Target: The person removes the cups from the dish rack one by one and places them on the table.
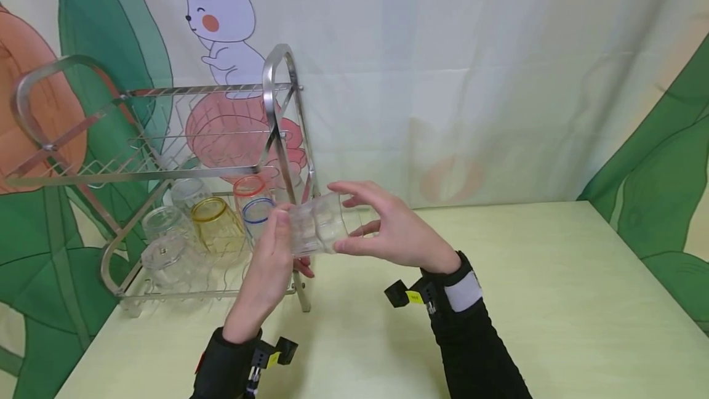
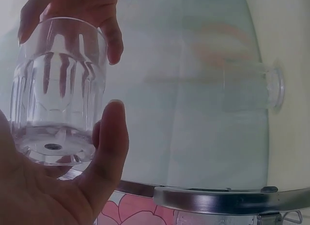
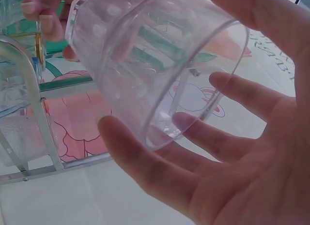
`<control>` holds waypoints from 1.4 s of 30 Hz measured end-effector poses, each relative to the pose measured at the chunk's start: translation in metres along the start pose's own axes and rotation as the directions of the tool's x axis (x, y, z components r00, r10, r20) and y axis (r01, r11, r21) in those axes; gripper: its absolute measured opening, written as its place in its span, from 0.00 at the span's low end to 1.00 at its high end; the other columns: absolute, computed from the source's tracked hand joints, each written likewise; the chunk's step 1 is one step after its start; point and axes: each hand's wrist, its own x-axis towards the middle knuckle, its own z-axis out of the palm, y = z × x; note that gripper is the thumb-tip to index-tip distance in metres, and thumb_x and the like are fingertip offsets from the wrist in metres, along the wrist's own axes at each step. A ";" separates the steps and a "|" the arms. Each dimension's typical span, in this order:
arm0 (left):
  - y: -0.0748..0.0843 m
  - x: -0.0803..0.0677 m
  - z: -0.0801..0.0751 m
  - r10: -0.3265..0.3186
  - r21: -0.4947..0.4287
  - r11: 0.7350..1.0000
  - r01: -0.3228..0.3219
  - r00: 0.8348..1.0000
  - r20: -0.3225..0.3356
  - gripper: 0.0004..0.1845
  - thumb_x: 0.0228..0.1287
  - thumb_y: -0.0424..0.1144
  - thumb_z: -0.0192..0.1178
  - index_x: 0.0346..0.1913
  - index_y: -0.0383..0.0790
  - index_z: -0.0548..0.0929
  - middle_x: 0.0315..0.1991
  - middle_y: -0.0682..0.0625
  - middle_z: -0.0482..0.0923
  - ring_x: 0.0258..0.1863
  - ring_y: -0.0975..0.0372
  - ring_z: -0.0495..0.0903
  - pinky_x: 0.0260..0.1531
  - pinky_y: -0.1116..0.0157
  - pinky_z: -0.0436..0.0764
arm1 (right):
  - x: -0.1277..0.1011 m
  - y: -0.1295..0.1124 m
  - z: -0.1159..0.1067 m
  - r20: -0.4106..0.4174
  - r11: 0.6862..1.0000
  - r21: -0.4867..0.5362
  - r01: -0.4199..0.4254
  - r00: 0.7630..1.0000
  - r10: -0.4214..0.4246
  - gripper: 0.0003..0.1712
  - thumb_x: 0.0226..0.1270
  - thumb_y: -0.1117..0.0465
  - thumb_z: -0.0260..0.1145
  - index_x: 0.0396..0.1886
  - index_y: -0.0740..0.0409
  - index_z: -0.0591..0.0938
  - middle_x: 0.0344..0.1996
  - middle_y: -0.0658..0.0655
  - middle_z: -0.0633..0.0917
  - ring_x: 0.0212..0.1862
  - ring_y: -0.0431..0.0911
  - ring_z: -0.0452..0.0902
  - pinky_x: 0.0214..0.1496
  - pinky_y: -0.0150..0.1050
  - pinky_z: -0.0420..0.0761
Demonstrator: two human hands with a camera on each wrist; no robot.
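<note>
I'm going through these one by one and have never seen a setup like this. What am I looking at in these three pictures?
There is no robot here: a person works with two bare hands. The wide picture comes from a camera on the head, looking forward and down. The other two come from cameras worn on the wrists, each showing that hand's work close up.

On the pale table stands a metal rack with several glasses on its lower level, including a yellow glass. The left wrist view also shows another clear glass standing on the table.

The left hand holds a clear tumbler sideways by its base end. The right hand curves around the open end; whether it grips, I can't tell.
</note>
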 end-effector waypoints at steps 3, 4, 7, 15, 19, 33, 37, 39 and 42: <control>0.000 -0.001 -0.001 0.007 0.012 1.000 -0.008 1.000 0.024 0.26 0.79 0.57 0.28 0.69 0.48 0.60 0.50 0.39 0.72 0.30 0.46 0.77 0.27 0.51 0.84 | 0.000 0.001 -0.003 -0.001 1.000 -0.006 0.014 1.000 -0.014 0.42 0.59 0.58 0.75 0.72 0.46 0.67 0.67 0.46 0.68 0.62 0.48 0.69 0.48 0.40 0.83; 0.001 -0.001 -0.001 0.009 0.017 1.000 -0.009 1.000 0.028 0.26 0.79 0.57 0.29 0.70 0.49 0.60 0.51 0.39 0.72 0.30 0.47 0.78 0.28 0.52 0.84 | -0.001 0.001 -0.004 -0.001 1.000 -0.007 0.014 1.000 -0.014 0.42 0.59 0.57 0.75 0.72 0.45 0.67 0.67 0.45 0.68 0.62 0.48 0.69 0.48 0.40 0.82; 0.002 -0.002 -0.001 0.015 0.009 1.000 -0.015 0.999 0.044 0.26 0.80 0.56 0.30 0.73 0.51 0.59 0.53 0.39 0.72 0.31 0.48 0.81 0.31 0.54 0.84 | -0.004 0.001 -0.009 -0.006 1.000 -0.008 0.011 1.000 -0.011 0.41 0.60 0.55 0.74 0.72 0.41 0.67 0.67 0.42 0.67 0.63 0.47 0.68 0.50 0.41 0.82; 0.009 -0.001 -0.003 0.072 0.096 0.992 -0.077 0.996 0.053 0.25 0.80 0.53 0.35 0.72 0.49 0.62 0.47 0.40 0.75 0.32 0.51 0.82 0.34 0.56 0.85 | -0.015 -0.003 -0.027 -0.083 0.992 -0.121 -0.031 0.996 0.020 0.39 0.60 0.51 0.74 0.70 0.37 0.68 0.66 0.41 0.69 0.61 0.45 0.68 0.52 0.43 0.81; 0.007 -0.001 -0.010 0.110 0.164 0.980 -0.111 0.994 0.012 0.23 0.81 0.51 0.36 0.69 0.45 0.67 0.48 0.43 0.76 0.32 0.51 0.82 0.33 0.55 0.84 | -0.019 0.001 -0.034 -0.114 0.982 -0.173 -0.070 0.992 0.050 0.38 0.60 0.48 0.73 0.69 0.36 0.69 0.64 0.37 0.69 0.59 0.43 0.68 0.50 0.43 0.81; -0.001 0.000 -0.042 0.132 0.332 0.938 -0.097 0.988 -0.084 0.22 0.79 0.50 0.42 0.61 0.40 0.75 0.43 0.44 0.78 0.31 0.56 0.81 0.32 0.61 0.83 | -0.035 0.017 -0.062 -0.301 0.919 -0.272 -0.284 0.933 0.199 0.39 0.58 0.42 0.73 0.69 0.37 0.70 0.63 0.46 0.70 0.59 0.47 0.70 0.51 0.48 0.77; -0.005 0.000 -0.046 0.150 0.413 0.905 -0.103 0.985 -0.082 0.21 0.78 0.49 0.45 0.60 0.39 0.76 0.45 0.44 0.79 0.32 0.57 0.80 0.29 0.61 0.81 | -0.037 0.022 -0.069 -0.337 0.907 -0.300 -0.294 0.923 0.188 0.38 0.58 0.43 0.73 0.68 0.39 0.71 0.62 0.47 0.71 0.57 0.48 0.70 0.49 0.48 0.77; -0.007 -0.001 -0.048 0.158 0.464 0.880 -0.101 0.984 -0.086 0.21 0.78 0.49 0.46 0.60 0.39 0.76 0.46 0.44 0.80 0.32 0.57 0.80 0.27 0.61 0.79 | -0.037 0.023 -0.070 -0.344 0.902 -0.308 -0.302 0.919 0.190 0.38 0.58 0.43 0.73 0.68 0.40 0.71 0.62 0.47 0.71 0.57 0.47 0.70 0.48 0.47 0.77; -0.010 0.000 -0.051 0.161 0.526 0.846 -0.088 0.982 -0.094 0.21 0.77 0.48 0.47 0.61 0.39 0.76 0.47 0.43 0.80 0.33 0.55 0.80 0.27 0.60 0.77 | -0.039 0.026 -0.072 -0.361 0.889 -0.311 -0.335 0.907 0.216 0.37 0.57 0.45 0.74 0.67 0.41 0.72 0.62 0.49 0.70 0.57 0.50 0.70 0.47 0.47 0.77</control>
